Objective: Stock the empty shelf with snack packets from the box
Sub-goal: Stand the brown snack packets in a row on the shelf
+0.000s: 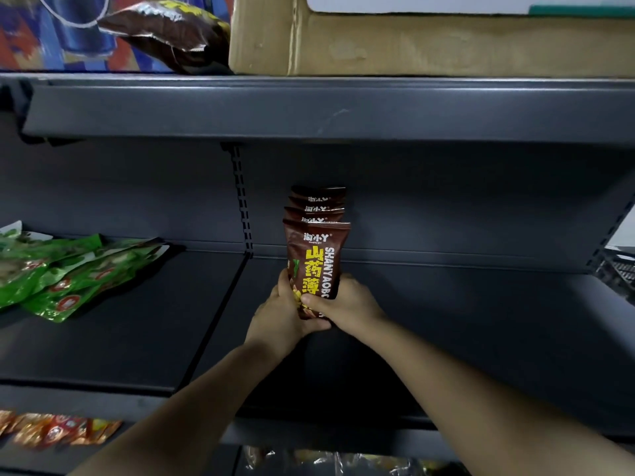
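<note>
A stack of glossy brown foil snack packets with yellow lettering [314, 235] stands upright on the dark grey metal shelf [464, 304], near the back panel and just right of the slotted upright post [242, 201]. Four packet tops show, fanned one behind the other. Both hands clasp the lower end of the stack from either side: the left hand [280, 316] wraps its fingers round the left edge, thumb near the front, and the right hand [347, 300] curls round the right edge with its thumb laid across the front packet. Both bare forearms reach up and forward from the lower frame, converging at the packets.

On the shelf above, a tan cardboard box [412, 42] sits with a single crumpled brown packet [168, 29] lying just beside its left wall. Green foil packets [68, 273] lie loose on the left bay of the same shelf. Orange packets [55, 429] show on the level below.
</note>
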